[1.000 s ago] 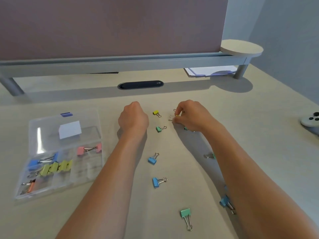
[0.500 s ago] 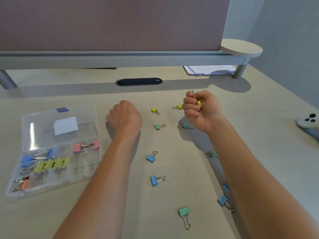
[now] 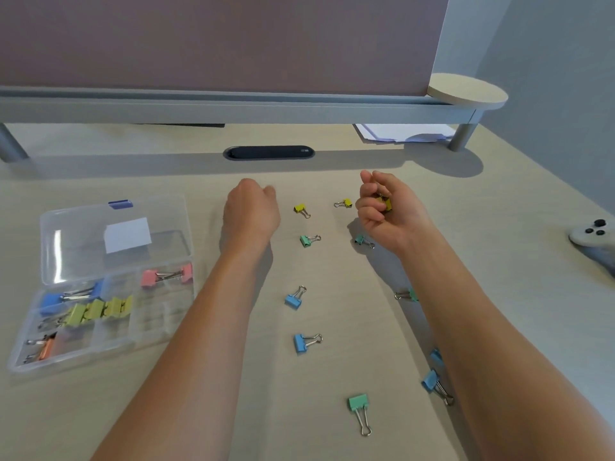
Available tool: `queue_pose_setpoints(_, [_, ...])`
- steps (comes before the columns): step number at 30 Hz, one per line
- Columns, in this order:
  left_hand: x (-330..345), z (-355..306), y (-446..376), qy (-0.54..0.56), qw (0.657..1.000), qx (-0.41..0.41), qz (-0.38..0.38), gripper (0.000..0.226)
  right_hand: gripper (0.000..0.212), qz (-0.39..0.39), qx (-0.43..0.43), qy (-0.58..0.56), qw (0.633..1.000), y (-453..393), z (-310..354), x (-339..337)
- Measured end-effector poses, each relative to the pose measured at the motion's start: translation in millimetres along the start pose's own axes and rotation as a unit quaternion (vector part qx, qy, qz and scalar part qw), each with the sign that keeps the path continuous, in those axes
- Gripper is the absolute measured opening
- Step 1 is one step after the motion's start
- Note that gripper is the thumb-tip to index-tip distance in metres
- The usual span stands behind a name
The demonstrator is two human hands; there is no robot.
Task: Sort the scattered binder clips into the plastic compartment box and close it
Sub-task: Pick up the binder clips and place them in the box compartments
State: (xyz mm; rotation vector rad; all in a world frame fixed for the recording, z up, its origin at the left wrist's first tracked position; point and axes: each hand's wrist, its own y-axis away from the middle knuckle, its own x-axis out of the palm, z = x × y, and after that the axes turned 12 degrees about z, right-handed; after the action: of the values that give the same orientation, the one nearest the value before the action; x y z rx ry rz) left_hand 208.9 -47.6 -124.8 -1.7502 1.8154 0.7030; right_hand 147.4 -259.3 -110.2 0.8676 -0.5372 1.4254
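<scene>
The clear plastic compartment box lies open at the left, lid back, holding pink, blue, yellow-green and orange clips. My right hand is turned palm up above the desk, fingers curled on a yellow binder clip. My left hand is a closed fist resting on the desk. Between the hands lie two yellow clips and a green clip. Another green clip sits under my right wrist. Blue clips and a green clip lie nearer to me.
A raised grey shelf with a round end plate spans the back. Papers lie beneath it. A dark cable slot is in the desk. A white game controller rests at the right edge. More clips lie by my right forearm.
My right hand picked a yellow clip off the desk, lifted it and rolled palm up. My left fist stayed closed and barely moved.
</scene>
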Motion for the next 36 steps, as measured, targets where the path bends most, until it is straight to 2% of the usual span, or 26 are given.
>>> queue_pose_setpoints(2, [-7,-15,3,0.191,0.981,0.008,0.019,0.050,0.018,0.002,-0.001,-0.010,1.000,0,0,0])
queue_pose_setpoints(3, [-11,-24,4,0.321,0.947,-0.006,0.026,0.046,0.018,0.001,-0.001,-0.013,1.000,1,0,0])
queue_pose_setpoints(4, [-16,-31,4,0.459,0.887,-0.029,0.045,0.038,0.018,0.000,-0.001,-0.014,1.000,1,0,-1])
queue_pose_setpoints(6, [-26,-41,4,0.690,0.713,-0.058,0.111,0.024,0.018,-0.005,-0.002,-0.019,1.000,1,0,-1])
queue_pose_setpoints(7, [-29,-44,5,0.759,0.634,-0.064,0.137,0.021,0.019,-0.012,-0.006,-0.019,1.000,2,1,-1])
queue_pose_setpoints(8, [-30,-46,6,0.796,0.583,-0.067,0.151,0.020,0.021,-0.023,-0.013,-0.013,1.000,2,1,-1])
queue_pose_setpoints(9, [-30,-46,8,0.810,0.560,-0.074,0.158,0.020,0.025,-0.036,-0.021,0.000,0.999,1,1,-1])
queue_pose_setpoints(10, [-29,-46,7,0.808,0.560,-0.084,0.163,0.020,0.029,-0.052,-0.030,0.022,0.998,0,2,-1])
queue_pose_setpoints(11, [-26,-46,8,0.793,0.577,-0.099,0.169,0.019,0.032,-0.066,-0.038,0.053,0.996,-1,3,-1])
queue_pose_setpoints(12, [-22,-45,7,0.763,0.612,-0.116,0.173,0.017,0.034,-0.080,-0.047,0.094,0.991,-1,5,-1])
queue_pose_setpoints(14, [-11,-39,3,0.649,0.731,-0.133,0.164,0.014,0.029,-0.121,-0.065,0.221,0.966,0,6,-1])
queue_pose_setpoints(15, [-6,-35,1,0.569,0.799,-0.125,0.149,0.013,0.024,-0.147,-0.075,0.310,0.936,2,6,0])
queue_pose_setpoints(17, [5,-26,-1,0.350,0.927,-0.065,0.116,0.016,0.017,-0.190,-0.099,0.502,0.838,1,2,-1])
queue_pose_setpoints(18, [11,-21,0,0.214,0.970,-0.017,0.110,0.021,0.019,-0.201,-0.101,0.601,0.767,0,-1,-2])
queue_pose_setpoints(19, [15,-18,2,0.081,0.990,0.022,0.110,0.027,0.025,-0.204,-0.087,0.701,0.678,-3,-4,-3])
queue_pose_setpoints(20, [19,-16,3,-0.025,0.993,0.045,0.105,0.034,0.031,-0.201,-0.063,0.782,0.586,-5,-7,-6])
queue_pose_setpoints(21, [20,-15,3,-0.092,0.989,0.057,0.100,0.040,0.035,-0.193,-0.049,0.831,0.519,-7,-10,-7])
queue_pose_setpoints(22, [21,-15,3,-0.128,0.985,0.066,0.099,0.044,0.037,-0.182,-0.044,0.854,0.486,-9,-12,-7])
queue_pose_setpoints(26, [20,-15,2,-0.156,0.980,0.071,0.098,0.038,0.033,-0.151,-0.052,0.870,0.466,-13,-14,-8])
queue_pose_setpoints(30, [18,-14,8,-0.157,0.982,0.075,0.079,0.028,0.021,-0.151,-0.049,0.867,0.473,-14,-13,-12])
queue_pose_setpoints(33, [16,-14,12,-0.167,0.980,0.071,0.076,0.013,0.016,-0.155,-0.049,0.867,0.472,-14,-13,-15])
queue_pose_setpoints(36, [13,-16,19,-0.128,0.986,0.066,0.082,0.025,0.018,-0.150,-0.034,0.871,0.467,-12,-11,-16])
